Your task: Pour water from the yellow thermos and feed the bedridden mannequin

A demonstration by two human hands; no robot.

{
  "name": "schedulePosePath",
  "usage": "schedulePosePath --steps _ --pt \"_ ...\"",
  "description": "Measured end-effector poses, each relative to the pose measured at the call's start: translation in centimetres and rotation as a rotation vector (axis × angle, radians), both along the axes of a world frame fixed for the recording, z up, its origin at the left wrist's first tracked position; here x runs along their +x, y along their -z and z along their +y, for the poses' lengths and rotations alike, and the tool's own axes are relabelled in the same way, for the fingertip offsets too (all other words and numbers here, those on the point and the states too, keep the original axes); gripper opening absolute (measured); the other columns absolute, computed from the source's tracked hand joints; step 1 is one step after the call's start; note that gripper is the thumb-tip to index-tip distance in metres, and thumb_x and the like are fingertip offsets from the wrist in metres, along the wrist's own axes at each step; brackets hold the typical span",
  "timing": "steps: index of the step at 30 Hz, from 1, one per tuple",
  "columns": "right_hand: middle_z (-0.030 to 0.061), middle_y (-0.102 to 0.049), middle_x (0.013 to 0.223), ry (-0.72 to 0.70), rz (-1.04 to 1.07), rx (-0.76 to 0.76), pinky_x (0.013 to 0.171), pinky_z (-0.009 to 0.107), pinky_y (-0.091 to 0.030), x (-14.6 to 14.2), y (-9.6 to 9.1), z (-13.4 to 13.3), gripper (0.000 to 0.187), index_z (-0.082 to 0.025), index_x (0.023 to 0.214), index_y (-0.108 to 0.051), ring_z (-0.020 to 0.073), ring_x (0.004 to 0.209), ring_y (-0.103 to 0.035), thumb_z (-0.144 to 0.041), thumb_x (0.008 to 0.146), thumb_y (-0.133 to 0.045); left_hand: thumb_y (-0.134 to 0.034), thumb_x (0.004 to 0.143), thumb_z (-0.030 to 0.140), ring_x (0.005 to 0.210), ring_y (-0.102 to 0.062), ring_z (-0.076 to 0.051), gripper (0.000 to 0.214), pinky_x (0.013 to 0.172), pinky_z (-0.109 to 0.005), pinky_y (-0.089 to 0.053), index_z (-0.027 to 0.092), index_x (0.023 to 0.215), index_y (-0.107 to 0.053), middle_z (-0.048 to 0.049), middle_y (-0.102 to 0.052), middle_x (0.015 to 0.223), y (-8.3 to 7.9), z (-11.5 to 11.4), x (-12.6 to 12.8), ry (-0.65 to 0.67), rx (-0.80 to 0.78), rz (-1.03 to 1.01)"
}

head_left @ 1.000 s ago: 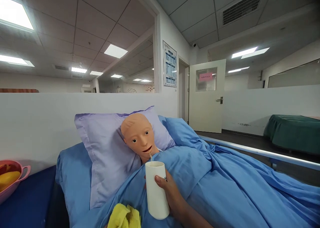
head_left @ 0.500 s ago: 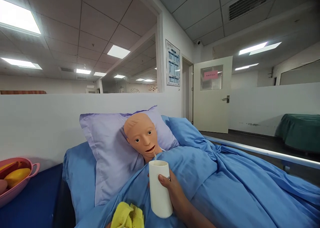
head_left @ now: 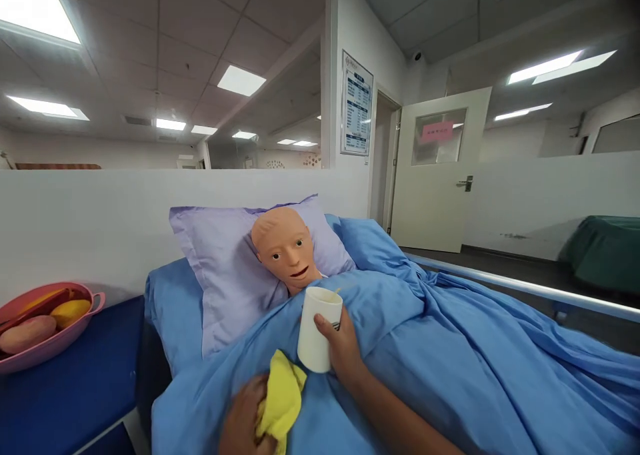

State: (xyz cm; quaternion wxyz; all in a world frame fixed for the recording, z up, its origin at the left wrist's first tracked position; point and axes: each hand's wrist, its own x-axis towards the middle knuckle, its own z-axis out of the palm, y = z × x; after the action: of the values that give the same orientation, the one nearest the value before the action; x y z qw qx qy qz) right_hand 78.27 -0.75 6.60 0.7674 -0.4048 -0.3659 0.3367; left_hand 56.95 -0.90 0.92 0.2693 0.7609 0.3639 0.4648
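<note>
Cup (head_left: pixel 314 338): one, white, upright, grasped round its side by the right hand (head_left: pixel 345 352), thumb across the front. It is held above the blue blanket (head_left: pixel 450 362), just below and in front of the chin of the manikin (head_left: pixel 286 247), not touching it. A straw tip (head_left: pixel 337 290) just shows at the rim. Left hand (head_left: pixel 243 423), low in the frame, is clenched on one yellow cloth (head_left: pixel 281 396); the cloth's upper corner sits just beside the cup base, contact unclear.

Counts: one manikin, head on one lilac pillow (head_left: pixel 220 275), body under the blanket. One pink bowl (head_left: pixel 60 343) on one blue side table (head_left: pixel 85 388), with at least three pieces of fruit in it.

Edges and room: the side table butts against the bed's left side, the bowl near its back edge by the white partition (head_left: pixel 75 222). One metal bed rail (head_left: pixel 525 288) runs along the far side, well apart from both hands. Past it are bare dark floor, one white door (head_left: pixel 440 188) standing ajar and one green-covered bed (head_left: pixel 607 248). Broad blanket surface lies open to the right of the cup.

Writing: one wall chart (head_left: pixel 357 112) with rows of text, too small to read. One pink note (head_left: pixel 437 130) on the door window, unreadable. A small striped mark on the cup by the thumb, not legible.
</note>
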Motion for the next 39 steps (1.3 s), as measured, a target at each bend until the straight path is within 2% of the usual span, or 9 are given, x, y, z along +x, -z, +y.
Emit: schedulePosePath --steps 3,8,11,13,16,23,27,33,39 --pt "0.0048 -0.073 0.093 0.079 -0.012 0.009 0.064 0.034 -0.055 0.7 -0.5 0.1 0.062 -0.022 0.110 -0.059 0.0233 0.078 -0.067 -0.057 0.064 -0.081 -0.048 0.058 0.005 0.088 -0.072 -0.019 0.051 0.078 -0.029 -0.060 0.023 0.101 -0.067 -0.0011 -0.076 0.101 -3.0 2.1 0.8 0.172 0.338 0.105" --pt "0.0034 -0.071 0.092 0.245 -0.055 0.054 0.066 0.033 -0.055 1.8 -1.1 0.2 0.061 -0.020 0.112 -0.062 0.0204 0.075 -0.065 -0.055 0.065 -0.081 -0.049 0.079 0.005 0.105 -0.066 -0.017 0.040 0.089 -0.031 -0.057 0.020 0.116 -0.056 -0.0074 -0.069 0.113 -11.5 6.2 5.0 0.015 0.866 -0.126" --pt "0.0034 -0.070 0.091 0.262 -0.062 0.056 0.065 0.033 -0.055 2.2 -1.1 0.3 0.059 -0.021 0.113 -0.061 0.0194 0.072 -0.064 -0.054 0.068 -0.078 -0.051 0.090 0.011 0.120 -0.059 -0.022 0.033 0.100 -0.040 -0.052 0.017 0.122 -0.055 -0.0142 -0.064 0.122 -14.1 8.7 8.7 -0.069 1.114 -0.127" --pt "0.0035 -0.070 0.092 0.270 -0.068 0.061 0.066 0.033 -0.055 2.3 -1.0 0.4 0.057 -0.021 0.112 -0.060 0.0191 0.072 -0.064 -0.054 0.069 -0.078 -0.050 0.093 0.013 0.128 -0.055 -0.024 0.034 0.104 -0.042 -0.050 0.015 0.126 -0.055 -0.0163 -0.064 0.126 -14.0 10.0 11.0 -0.097 1.198 0.050" --pt "0.0034 -0.070 0.094 0.276 -0.057 0.078 0.069 0.034 -0.055 2.3 -0.8 0.7 0.055 -0.021 0.111 -0.060 0.0192 0.074 -0.064 -0.052 0.070 -0.078 -0.047 0.096 0.015 0.135 -0.051 -0.025 0.031 0.114 -0.047 -0.041 0.015 0.126 -0.058 -0.0124 -0.065 0.131 -12.0 10.8 13.2 -0.092 1.221 0.294" --pt "0.0039 -0.071 0.102 0.193 -0.063 0.112 0.074 0.034 -0.055 1.9 -0.9 0.7 0.053 -0.022 0.114 -0.060 0.0200 0.083 -0.066 -0.047 0.072 -0.079 -0.047 0.098 0.018 0.143 -0.043 -0.022 0.029 0.121 -0.050 -0.033 0.016 0.125 -0.059 -0.0061 -0.070 0.124 -7.5 9.6 12.6 0.015 0.997 0.250" --pt "0.0039 -0.071 0.102 0.182 -0.073 0.094 0.074 0.033 -0.054 1.9 -1.0 0.5 0.056 -0.021 0.116 -0.061 0.0202 0.085 -0.065 -0.048 0.070 -0.080 -0.042 0.096 0.010 0.139 -0.048 -0.021 0.034 0.116 -0.045 -0.044 0.014 0.125 -0.059 -0.0102 -0.067 0.128 -8.8 9.4 11.6 0.078 0.965 0.116" --pt "0.0036 -0.071 0.096 0.200 -0.105 0.049 0.069 0.034 -0.054 2.1 -0.9 0.6 0.058 -0.021 0.116 -0.061 0.0211 0.079 -0.064 -0.051 0.069 -0.079 -0.041 0.094 0.005 0.140 -0.047 -0.021 0.039 0.114 -0.044 -0.047 0.014 0.129 -0.057 -0.0111 -0.067 0.129 -12.5 10.5 12.4 0.071 1.133 0.064" --pt "0.0060 -0.073 0.103 0.204 -0.076 0.077 0.076 0.036 -0.054 1.9 -0.8 1.0 0.057 -0.021 0.116 -0.061 0.0234 0.087 -0.066 -0.050 0.071 -0.079 -0.046 0.097 0.013 0.135 -0.053 -0.023 0.029 0.113 -0.045 -0.049 0.010 0.122 -0.060 -0.0114 -0.071 0.123 -9.3 11.0 12.5 -0.010 1.246 0.179"
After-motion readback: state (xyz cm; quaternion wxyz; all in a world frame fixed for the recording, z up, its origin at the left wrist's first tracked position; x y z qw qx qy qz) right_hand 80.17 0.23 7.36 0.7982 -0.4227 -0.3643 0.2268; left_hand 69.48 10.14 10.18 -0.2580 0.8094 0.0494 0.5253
